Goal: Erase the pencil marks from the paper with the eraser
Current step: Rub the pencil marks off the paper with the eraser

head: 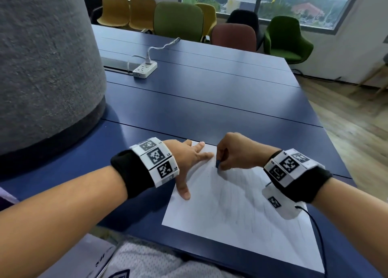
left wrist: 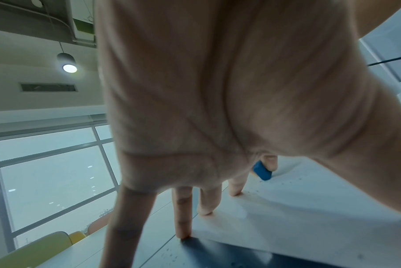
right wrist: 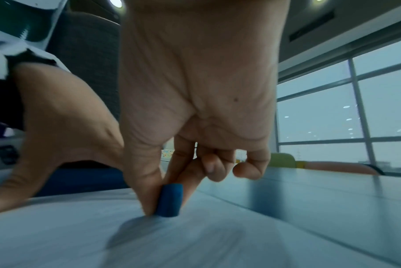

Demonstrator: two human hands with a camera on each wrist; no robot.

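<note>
A white sheet of paper (head: 235, 216) lies on the dark blue table (head: 210, 101), with faint grey pencil strokes (head: 237, 195) across its middle. My right hand (head: 235, 151) pinches a small blue eraser (head: 218, 164) between thumb and fingers and holds its end on the paper near the far left corner. The right wrist view shows the eraser (right wrist: 169, 200) standing on the sheet. My left hand (head: 189, 162) lies with fingers spread and straight, pressing the paper's left edge. In the left wrist view the fingertips (left wrist: 205, 211) touch the paper and the eraser (left wrist: 262, 170) shows beyond them.
A large grey felt-covered column (head: 46, 63) rises at the left. A white power strip (head: 144, 68) with a cable lies further back on the table. Several coloured chairs (head: 178, 21) line the far side under the windows. Eraser crumbs (left wrist: 293, 181) dot the paper.
</note>
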